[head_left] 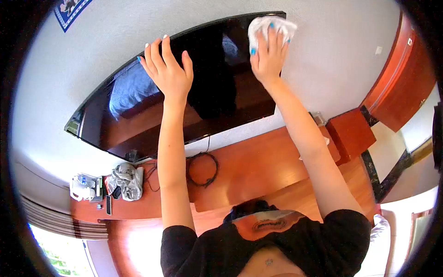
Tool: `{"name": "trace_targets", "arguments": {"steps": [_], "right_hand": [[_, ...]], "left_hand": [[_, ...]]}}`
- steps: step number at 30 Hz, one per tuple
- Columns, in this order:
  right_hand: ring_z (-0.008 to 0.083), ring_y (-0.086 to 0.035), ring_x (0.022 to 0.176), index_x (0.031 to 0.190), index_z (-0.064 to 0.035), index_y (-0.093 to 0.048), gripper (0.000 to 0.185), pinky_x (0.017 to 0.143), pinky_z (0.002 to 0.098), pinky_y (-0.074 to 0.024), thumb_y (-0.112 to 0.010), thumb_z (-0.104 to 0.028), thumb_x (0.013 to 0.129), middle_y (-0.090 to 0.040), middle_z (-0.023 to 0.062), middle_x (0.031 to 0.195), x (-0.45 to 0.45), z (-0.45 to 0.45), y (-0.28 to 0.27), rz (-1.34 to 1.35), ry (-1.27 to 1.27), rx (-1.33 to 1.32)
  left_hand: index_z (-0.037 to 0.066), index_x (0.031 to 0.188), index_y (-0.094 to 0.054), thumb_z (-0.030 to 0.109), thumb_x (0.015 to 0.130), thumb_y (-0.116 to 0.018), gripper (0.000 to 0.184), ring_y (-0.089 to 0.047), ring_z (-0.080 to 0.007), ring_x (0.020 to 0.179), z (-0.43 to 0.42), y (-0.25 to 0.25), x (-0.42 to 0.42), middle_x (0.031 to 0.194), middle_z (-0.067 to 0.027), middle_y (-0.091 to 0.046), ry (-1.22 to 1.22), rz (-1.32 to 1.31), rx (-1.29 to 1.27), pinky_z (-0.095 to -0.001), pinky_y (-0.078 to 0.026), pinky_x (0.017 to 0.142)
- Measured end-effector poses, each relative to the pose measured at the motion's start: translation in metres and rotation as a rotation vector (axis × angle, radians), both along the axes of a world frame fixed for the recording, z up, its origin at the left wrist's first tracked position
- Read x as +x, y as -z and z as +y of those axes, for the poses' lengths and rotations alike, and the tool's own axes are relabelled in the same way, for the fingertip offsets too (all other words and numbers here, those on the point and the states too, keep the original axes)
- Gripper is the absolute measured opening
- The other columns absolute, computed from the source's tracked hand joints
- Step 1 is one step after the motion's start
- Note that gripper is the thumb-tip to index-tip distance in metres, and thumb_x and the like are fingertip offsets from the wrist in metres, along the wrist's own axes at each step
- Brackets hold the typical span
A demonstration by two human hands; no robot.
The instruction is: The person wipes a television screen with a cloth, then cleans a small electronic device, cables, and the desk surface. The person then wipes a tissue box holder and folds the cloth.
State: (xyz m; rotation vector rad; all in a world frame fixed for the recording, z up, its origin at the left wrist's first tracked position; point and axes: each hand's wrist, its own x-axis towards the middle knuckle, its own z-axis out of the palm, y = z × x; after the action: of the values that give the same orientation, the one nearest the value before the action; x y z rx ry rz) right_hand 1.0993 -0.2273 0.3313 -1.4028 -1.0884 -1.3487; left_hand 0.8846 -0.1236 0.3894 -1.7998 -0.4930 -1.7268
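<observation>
Between my left hand (168,74) and my right hand (270,60), the television (210,69) leaves a flat way across. Beyond my right hand's cloth (288,30), I could swing outward along open wall (332,55). Below my hands, a cable loop (217,170) and, farther left, a grey bundle (128,182) would block a sweep along the cabinet (251,161).

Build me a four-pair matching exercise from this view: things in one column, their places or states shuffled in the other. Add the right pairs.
Things
1. Crumpled white cloth
2. Wide, glossy black television
3. Thin black looped cable
4. Blue-bordered patterned panel

Places and states
A. On the reddish-brown wooden surface
B. Partly cut off at the view's upper left
C. Under the spread fingers of the right hand
D. Showing a bluish reflection, with the left hand in front of it

Right pairs: 1-C, 2-D, 3-A, 4-B
</observation>
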Motion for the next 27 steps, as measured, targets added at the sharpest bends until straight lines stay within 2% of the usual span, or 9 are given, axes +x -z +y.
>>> {"name": "trace_targets", "arguments": {"steps": [5,8,11,14,16,17,20,24,27], "right_hand": [[0.0439,-0.039,0.117,0.124,-0.0186,-0.051,0.05,0.095,0.0619,-0.0258,-0.055,-0.027,0.074,-0.038,0.0173,0.135,0.005,0.005,0.161,0.051,-0.017,-0.217],[0.0435,-0.04,0.116,0.121,-0.0198,-0.054,0.049,0.095,0.0617,-0.0263,-0.056,-0.028,0.073,-0.039,0.0174,0.135,0.002,0.002,0.171,0.078,-0.009,-0.245],[0.0435,-0.041,0.115,0.12,-0.0209,-0.054,0.049,0.095,0.0615,-0.0269,-0.057,-0.029,0.072,-0.04,0.0176,0.134,0.005,0.003,0.151,0.036,-0.002,-0.21],[0.0411,-0.041,0.117,0.123,-0.0218,-0.053,0.053,0.098,0.0602,-0.0255,-0.056,-0.028,0.07,-0.04,0.0156,0.135,0.004,0.0,0.087,0.017,0.015,-0.136],[0.0447,-0.03,0.126,0.125,-0.0154,-0.05,0.053,0.101,0.0604,-0.0189,-0.055,-0.025,0.073,-0.034,0.0184,0.139,0.002,-0.002,0.04,0.014,0.009,-0.089],[0.0411,-0.036,0.122,0.127,-0.0222,-0.05,0.055,0.1,0.0595,-0.0232,-0.054,-0.025,0.072,-0.039,0.0152,0.136,0.002,-0.002,0.018,0.002,0.025,-0.007],[0.042,-0.031,0.126,0.129,-0.0222,-0.047,0.055,0.099,0.0626,-0.0207,-0.053,-0.025,0.074,-0.034,0.0148,0.14,0.003,0.003,-0.029,-0.05,0.028,0.066],[0.0456,-0.021,0.13,0.135,-0.0103,-0.038,0.057,0.105,0.0591,-0.0135,-0.047,-0.025,0.08,-0.027,0.0225,0.142,-0.005,-0.001,-0.047,-0.001,0.008,0.029],[0.0444,-0.027,0.128,0.129,-0.0169,-0.046,0.056,0.099,0.0632,-0.0176,-0.055,-0.024,0.074,-0.031,0.0179,0.14,-0.001,0.008,-0.03,0.001,0.031,0.093]], "left_hand": [[0.004,0.124,-0.046,0.025,0.08,-0.057,0.05,-0.036,-0.0365,0.121,0.001,0.002,-0.003,0.125,-0.0155,-0.044,0.015,0.032,-0.023,-0.0567,-0.024,0.1],[0.004,0.124,-0.046,0.025,0.079,-0.058,0.051,-0.036,-0.0371,0.121,0.001,0.001,-0.007,0.125,-0.0167,-0.043,0.013,0.047,-0.022,-0.0574,-0.025,0.099],[0.003,0.124,-0.046,0.024,0.079,-0.058,0.051,-0.036,-0.0372,0.121,0.0,0.001,-0.008,0.125,-0.0168,-0.044,0.021,0.054,-0.017,-0.0569,-0.025,0.099],[0.003,0.124,-0.047,0.025,0.079,-0.057,0.05,-0.036,-0.0372,0.121,0.0,0.0,-0.008,0.125,-0.0169,-0.044,0.032,0.053,-0.009,-0.0563,-0.025,0.099],[0.003,0.124,-0.047,0.025,0.08,-0.056,0.05,-0.036,-0.0372,0.121,-0.001,0.0,-0.008,0.125,-0.017,-0.044,0.037,0.049,-0.004,-0.056,-0.025,0.1],[0.003,0.123,-0.047,0.026,0.08,-0.056,0.05,-0.037,-0.0372,0.121,-0.002,-0.001,-0.007,0.125,-0.017,-0.044,0.038,0.045,-0.003,-0.0559,-0.025,0.1],[0.003,0.123,-0.047,0.026,0.08,-0.056,0.049,-0.037,-0.0373,0.121,0.0,0.0,-0.006,0.125,-0.0171,-0.044,0.04,0.037,0.006,-0.0558,-0.025,0.099],[0.003,0.123,-0.048,0.025,0.08,-0.056,0.048,-0.038,-0.0375,0.12,0.003,0.001,-0.005,0.125,-0.0173,-0.045,0.043,0.026,0.017,-0.0559,-0.026,0.099],[0.006,0.126,-0.046,0.027,0.083,-0.055,0.049,-0.036,-0.0361,0.122,0.008,0.004,-0.004,0.127,-0.0143,-0.044,0.048,0.022,0.016,-0.0548,-0.022,0.102]]}}
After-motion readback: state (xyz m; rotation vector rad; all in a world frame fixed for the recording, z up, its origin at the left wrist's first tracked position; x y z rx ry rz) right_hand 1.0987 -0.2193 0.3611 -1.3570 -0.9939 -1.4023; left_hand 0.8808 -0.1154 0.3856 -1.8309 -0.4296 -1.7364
